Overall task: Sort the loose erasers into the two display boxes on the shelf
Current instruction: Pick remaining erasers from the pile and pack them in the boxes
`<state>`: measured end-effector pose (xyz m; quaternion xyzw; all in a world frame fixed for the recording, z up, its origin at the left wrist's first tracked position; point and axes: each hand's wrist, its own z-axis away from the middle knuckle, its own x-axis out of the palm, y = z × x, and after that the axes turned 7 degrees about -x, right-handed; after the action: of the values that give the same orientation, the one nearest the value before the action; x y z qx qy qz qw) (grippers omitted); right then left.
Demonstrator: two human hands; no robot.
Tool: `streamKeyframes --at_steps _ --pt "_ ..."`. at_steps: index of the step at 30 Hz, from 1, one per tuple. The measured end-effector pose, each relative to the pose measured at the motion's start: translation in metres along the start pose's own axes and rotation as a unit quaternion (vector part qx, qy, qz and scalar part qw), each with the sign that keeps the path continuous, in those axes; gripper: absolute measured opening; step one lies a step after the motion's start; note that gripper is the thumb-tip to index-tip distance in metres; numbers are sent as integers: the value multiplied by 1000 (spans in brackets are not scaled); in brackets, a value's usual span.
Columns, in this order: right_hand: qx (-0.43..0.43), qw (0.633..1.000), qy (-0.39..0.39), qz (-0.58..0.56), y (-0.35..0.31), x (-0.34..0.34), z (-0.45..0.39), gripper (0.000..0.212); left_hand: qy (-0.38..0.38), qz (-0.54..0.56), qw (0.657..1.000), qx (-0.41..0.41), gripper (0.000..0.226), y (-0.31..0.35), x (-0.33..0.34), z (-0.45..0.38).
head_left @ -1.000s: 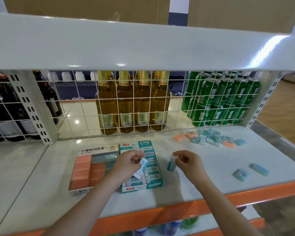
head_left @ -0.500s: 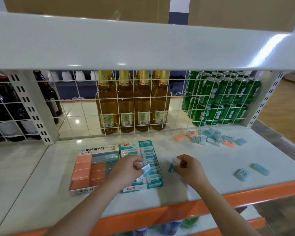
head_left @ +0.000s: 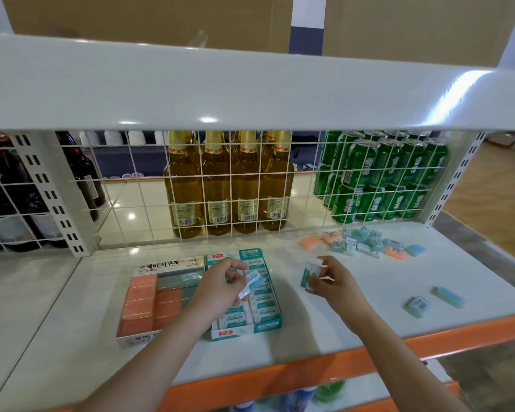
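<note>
Two display boxes stand side by side on the white shelf. The left box [head_left: 137, 337] holds orange and grey-blue erasers. The right, teal box [head_left: 244, 331] holds white-and-teal sleeved erasers. My left hand [head_left: 217, 289] hovers over the teal box, pinching a white-and-teal eraser [head_left: 252, 282]. To the right of that box, my right hand [head_left: 335, 285] holds another white-and-teal eraser [head_left: 309, 275] upright above the shelf. A pile of loose erasers [head_left: 366, 243], teal and orange, lies at the back right. Two more blue erasers [head_left: 417, 306] [head_left: 447, 296] lie near the front right.
A wire grid [head_left: 149, 203] closes the back of the shelf, with amber bottles [head_left: 229, 188], green cans [head_left: 384, 176] and dark bottles [head_left: 81, 173] behind it. The upper shelf [head_left: 250, 90] overhangs closely. An orange lip [head_left: 309, 373] marks the front edge.
My left hand with its eraser has dipped slightly over the teal box and come back up. My right hand has turned its eraser upright and lifted it a little.
</note>
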<state>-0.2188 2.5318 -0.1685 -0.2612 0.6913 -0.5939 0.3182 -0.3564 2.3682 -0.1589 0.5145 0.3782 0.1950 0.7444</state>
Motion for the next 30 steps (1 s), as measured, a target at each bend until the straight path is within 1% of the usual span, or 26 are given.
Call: streamKeyframes --at_steps 3,5,8,11,13,16,20,23,26,30 --pt "9 999 10 -41 2 -1 1 27 -5 26 1000 -6 20 1 1 0" --pt "10 998 18 -58 3 -2 0 32 -6 29 1000 -4 22 1 2 1" --pt "3 999 15 -34 2 -3 -1 36 -7 26 1000 0 24 1 2 2" --pt "-20 999 4 24 1 -2 1 27 0 26 1000 10 26 1 1 4" --pt "-25 999 10 36 2 -2 2 21 8 34 999 12 28 0 0 5" --pt "-21 1000 0 15 1 -1 2 16 15 44 999 11 27 0 -1 6" --pt "-13 999 -13 -43 -1 1 2 13 6 63 998 12 24 0 -1 10" --pt "-14 998 -38 -50 -1 1 3 22 0 78 997 3 24 1 0 12" --pt "-13 997 -45 -58 -1 2 4 30 -4 86 996 -4 24 1 0 13" --pt "-18 996 -54 -65 -1 2 6 34 -5 87 996 -8 23 2 -1 13"
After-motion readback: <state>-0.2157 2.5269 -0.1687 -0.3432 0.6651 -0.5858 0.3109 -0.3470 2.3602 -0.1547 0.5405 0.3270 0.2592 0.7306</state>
